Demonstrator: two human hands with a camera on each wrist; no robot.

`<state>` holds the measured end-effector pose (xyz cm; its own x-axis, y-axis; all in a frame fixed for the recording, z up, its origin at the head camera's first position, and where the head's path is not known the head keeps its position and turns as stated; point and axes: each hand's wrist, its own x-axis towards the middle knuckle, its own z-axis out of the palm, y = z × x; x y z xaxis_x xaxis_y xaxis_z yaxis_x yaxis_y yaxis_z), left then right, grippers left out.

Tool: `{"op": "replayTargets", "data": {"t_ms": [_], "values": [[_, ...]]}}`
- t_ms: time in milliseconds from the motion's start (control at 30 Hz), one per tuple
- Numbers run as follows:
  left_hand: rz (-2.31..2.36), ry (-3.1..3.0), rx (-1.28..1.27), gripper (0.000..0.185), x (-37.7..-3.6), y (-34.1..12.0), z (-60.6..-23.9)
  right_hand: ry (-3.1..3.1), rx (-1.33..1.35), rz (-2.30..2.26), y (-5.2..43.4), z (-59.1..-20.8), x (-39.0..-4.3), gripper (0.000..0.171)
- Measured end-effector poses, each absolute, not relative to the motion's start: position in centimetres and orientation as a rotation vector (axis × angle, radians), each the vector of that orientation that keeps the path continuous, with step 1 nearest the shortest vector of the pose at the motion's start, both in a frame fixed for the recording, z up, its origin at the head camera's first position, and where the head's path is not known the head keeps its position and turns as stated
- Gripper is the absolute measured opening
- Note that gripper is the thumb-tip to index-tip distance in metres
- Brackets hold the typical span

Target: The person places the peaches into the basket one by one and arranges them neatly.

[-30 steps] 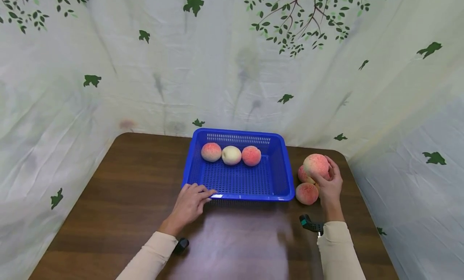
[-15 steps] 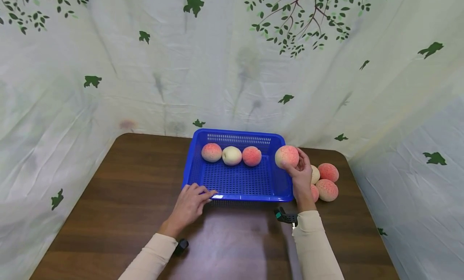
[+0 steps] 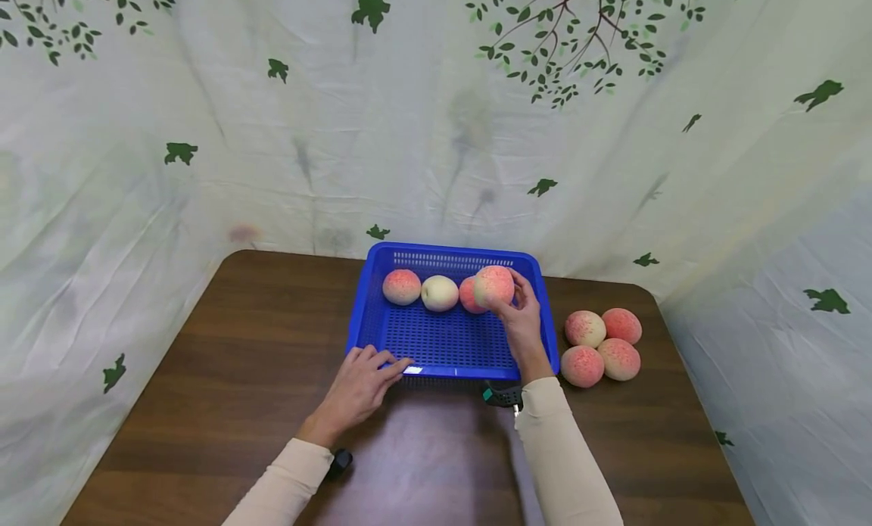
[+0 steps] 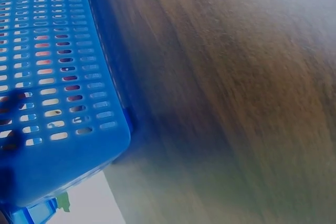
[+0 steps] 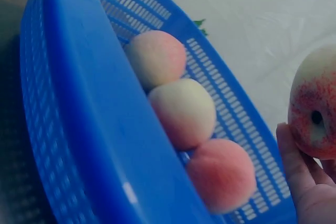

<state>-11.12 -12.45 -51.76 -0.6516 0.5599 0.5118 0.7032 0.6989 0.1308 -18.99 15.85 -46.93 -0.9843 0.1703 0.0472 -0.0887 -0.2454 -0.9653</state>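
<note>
Lower the peach point(image 3: 493, 285), pinched by right hand point(image 3: 523, 325), gently beside the row in blue basket point(image 3: 453, 373); keep left hand point(image 3: 357, 382), fingers spread, steadying the rim.

We see a bright blue perforated basket point(image 3: 368, 337) on a dark brown wood-grain table point(image 3: 225, 375). The peaches point(image 3: 602, 344) beside it are pink-red speckled over cream; one in the basket point(image 3: 439, 293) is pale cream. The backdrop point(image 3: 422, 132) is off-white, printed with green leaves.

Head cam high, looking down; wrist cams close; all share basket point(image 3: 453, 359).
</note>
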Motion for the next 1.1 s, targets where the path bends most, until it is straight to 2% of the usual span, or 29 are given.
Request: {"op": "replayTargets", "data": {"t_ms": [400, 700, 1100], "values": [[-0.458, -2.469, -0.932, 0.031, -11.1, -12.2, -51.9, -1.921, -0.112, 2.341, 12.2, -48.4, -21.1, 0.068], [-0.447, -2.447, -0.906, 0.04, -10.8, -12.3, -52.1, -2.14, -0.119, 2.242, 9.7, -49.3, -21.5, 0.063], [-0.472, -2.426, -0.91, 0.032, -11.1, -12.4, -52.2, -2.426, -0.058, 2.248, 6.5, -49.4, -21.7, 0.061]]}}
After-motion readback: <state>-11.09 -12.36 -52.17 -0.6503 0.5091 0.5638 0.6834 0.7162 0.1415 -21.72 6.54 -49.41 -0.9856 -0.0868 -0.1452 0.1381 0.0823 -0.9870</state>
